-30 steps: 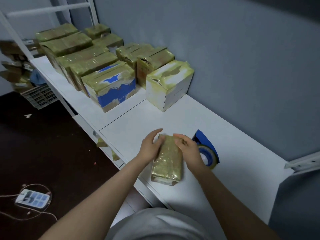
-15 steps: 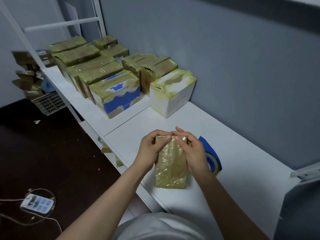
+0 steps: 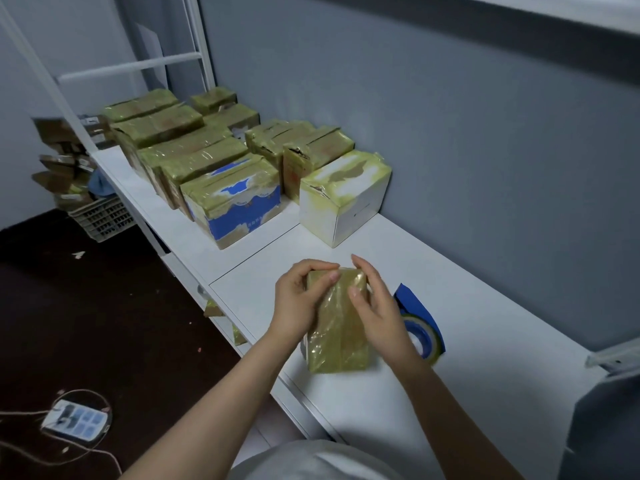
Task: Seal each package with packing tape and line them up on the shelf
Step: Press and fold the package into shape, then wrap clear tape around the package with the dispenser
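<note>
Our left hand (image 3: 299,299) and right hand (image 3: 379,317) both grip the taped package (image 3: 341,341) between them, fingers curled round its far end, on the shelf (image 3: 491,344). The tape roll (image 3: 423,336) lies just right of our right hand. Sealed boxes (image 3: 239,181) stand beyond both hands.

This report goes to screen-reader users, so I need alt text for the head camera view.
A left hand and right hand grip the far end of a tape-wrapped package on a white shelf. A blue tape dispenser lies just right of it; farther back, taped boxes stand in rows along a grey wall.
</note>
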